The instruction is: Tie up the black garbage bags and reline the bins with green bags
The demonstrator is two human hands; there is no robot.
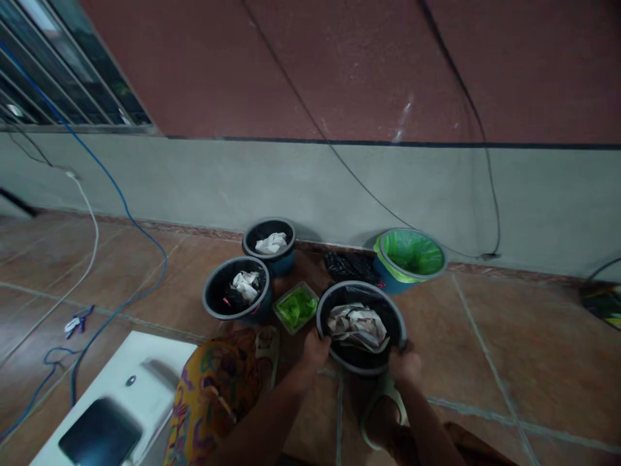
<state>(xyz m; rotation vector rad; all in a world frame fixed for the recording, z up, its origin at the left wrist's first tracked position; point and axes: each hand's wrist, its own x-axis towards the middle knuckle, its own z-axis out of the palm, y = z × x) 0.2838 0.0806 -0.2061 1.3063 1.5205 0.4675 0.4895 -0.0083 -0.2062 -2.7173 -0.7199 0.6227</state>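
Both my hands grip the rim of a round trash bin (320, 309) lined with a black bag, with crumpled paper (358, 325) inside it. My left hand (315, 351) is closed on the left side of the rim, and my right hand (405, 364) is closed on the right side. To the left, two more black-lined bins, a near one (262, 310) and a far one (284, 265), hold crumpled white paper. A clear square container (295, 307) with green plastic bags sits between the bins. Behind the held bin lies a folded black bag (350, 266), beside a green-lined bin (412, 255).
A white stand (160, 343) at lower left carries a white box (151, 386) and a dark tablet-like thing (100, 433). A blue cable (121, 194) and a white cable (94, 223) trail over the tiled floor near scissors-like snips (75, 323). The wall (208, 181) runs behind the bins.
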